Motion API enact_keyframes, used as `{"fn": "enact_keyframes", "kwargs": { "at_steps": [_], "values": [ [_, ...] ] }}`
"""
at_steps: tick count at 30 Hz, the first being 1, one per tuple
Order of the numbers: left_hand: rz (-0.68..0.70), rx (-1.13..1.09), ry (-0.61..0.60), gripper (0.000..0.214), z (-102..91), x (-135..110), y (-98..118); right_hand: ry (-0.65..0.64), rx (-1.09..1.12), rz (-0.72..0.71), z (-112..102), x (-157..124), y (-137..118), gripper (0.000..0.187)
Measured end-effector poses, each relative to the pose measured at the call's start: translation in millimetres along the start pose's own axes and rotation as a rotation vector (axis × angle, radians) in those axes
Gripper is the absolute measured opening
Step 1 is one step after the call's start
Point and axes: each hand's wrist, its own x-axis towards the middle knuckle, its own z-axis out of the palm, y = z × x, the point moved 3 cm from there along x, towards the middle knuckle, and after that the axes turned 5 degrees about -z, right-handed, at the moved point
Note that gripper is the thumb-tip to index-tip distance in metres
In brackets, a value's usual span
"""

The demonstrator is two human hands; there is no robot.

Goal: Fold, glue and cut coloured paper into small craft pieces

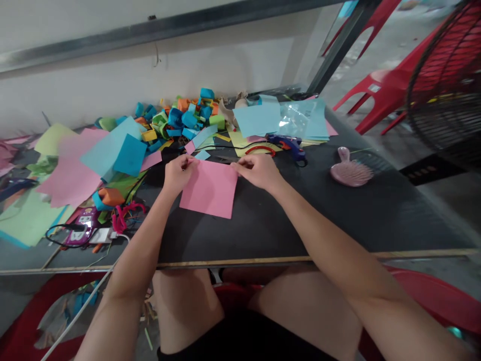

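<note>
A square sheet of pink paper (211, 191) lies in front of me on the dark table, its far edge toward the wall. My left hand (179, 174) pinches its far left corner between thumb and fingers. At the far right corner, my right hand (259, 170) grips the paper in the same way. Just beyond the sheet are a small light blue paper piece (203, 155) and a black cable. A blue glue gun (287, 144) and a red curved handle (260, 149) lie past my right hand.
Folded paper pieces (190, 118) are heaped along the wall. Coloured sheets (75, 165) spread over the left side, near a purple power strip (83, 225) with cables. Light blue sheets (259, 119) lie at the back. A pink hairbrush (351, 173) and a fan (447, 85) are at right.
</note>
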Motion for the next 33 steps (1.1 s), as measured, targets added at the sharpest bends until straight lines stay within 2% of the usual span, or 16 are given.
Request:
{"fn": "enact_keyframes", "kwargs": {
  "at_steps": [3, 5, 7, 9, 13, 16, 20, 27, 30, 33],
  "values": [
    [0.065, 0.014, -0.07, 0.023, 9.9, -4.7, 5.0, 0.203, -0.174, -0.147, 2.8, -4.3, -13.5, 0.04],
    [0.089, 0.046, -0.124, 0.023, 18.6, -8.8, 7.4, 0.249, -0.19, -0.243, 9.2, -7.8, -22.8, 0.045],
    [0.111, 0.059, -0.164, 0.023, 25.5, -13.1, 10.2, 0.188, -0.144, -0.293, 16.5, -10.0, -29.3, 0.039],
    [0.127, 0.057, -0.167, 0.022, 28.3, -16.4, 13.5, 0.077, -0.084, -0.265, 21.0, -10.4, -31.0, 0.032],
    [0.101, 0.026, -0.031, 0.02, 20.4, -16.6, 15.7, -0.052, 0.016, -0.098, 15.8, -7.2, -19.5, 0.028],
    [0.071, 0.01, 0.066, 0.02, 10.1, -12.0, 10.7, -0.135, 0.048, -0.049, 9.5, -3.6, -7.5, 0.029],
    [0.039, 0.044, 0.142, 0.02, -0.3, -5.7, 1.4, -0.166, 0.004, -0.067, 5.7, -0.9, -1.8, 0.035],
    [0.009, 0.08, 0.158, 0.022, -3.6, -2.9, -6.1, -0.243, 0.028, -0.131, 12.0, -5.4, -10.1, 0.038],
    [0.027, 0.055, 0.149, 0.023, -4.1, -1.0, -9.9, -0.315, 0.145, -0.188, 18.0, -7.7, -12.5, 0.039],
    [0.089, 0.019, 0.14, 0.025, -2.6, -1.1, -11.5, -0.316, 0.327, -0.126, 25.3, -9.6, -12.3, 0.042]
  ]
}}
